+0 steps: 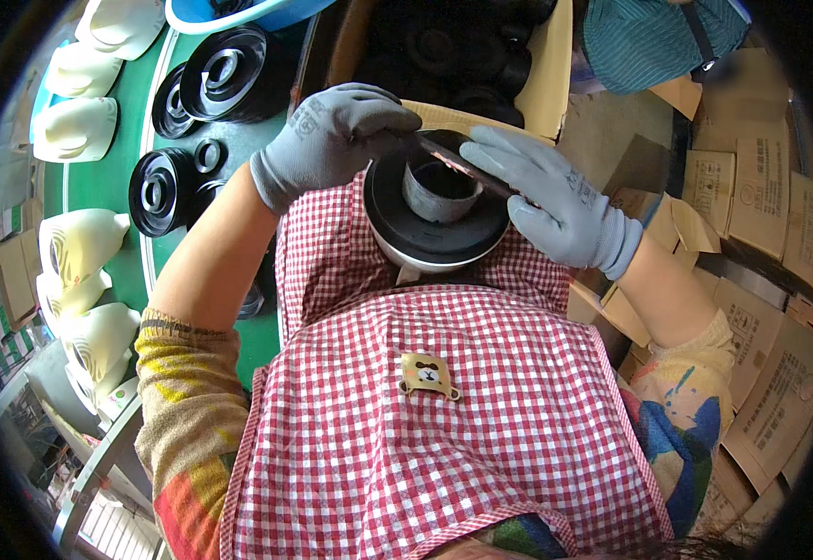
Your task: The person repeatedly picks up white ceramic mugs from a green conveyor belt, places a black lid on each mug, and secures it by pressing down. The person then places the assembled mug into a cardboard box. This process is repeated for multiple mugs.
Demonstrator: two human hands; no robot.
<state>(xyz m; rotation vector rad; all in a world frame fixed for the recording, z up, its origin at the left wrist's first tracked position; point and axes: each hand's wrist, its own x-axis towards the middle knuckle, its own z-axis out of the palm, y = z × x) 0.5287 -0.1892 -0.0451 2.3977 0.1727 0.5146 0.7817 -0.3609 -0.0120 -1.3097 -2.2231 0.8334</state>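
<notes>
On my lap, over the checked apron (425, 439), rests a round black part (397, 219) with a white rim and a short raised collar (441, 207) in its middle. A thin dark flat piece (467, 168), seen nearly edge-on with a pinkish streak, slants above the collar between my gloved hands. My left hand (341, 135) is closed at its upper left end, fingers bent. My right hand (551, 196) has it at the lower right end, between straight fingers and the thumb. The piece's exact shape and its ends are partly hidden by the gloves.
To the left, a green work surface (108, 187) carries several black round parts (229, 70) and cream-coloured shells (75, 131). A blue basin (266, 11) stands at its far end. Ahead is a carton (548, 84) of black parts; cardboard boxes (761, 187) fill the right.
</notes>
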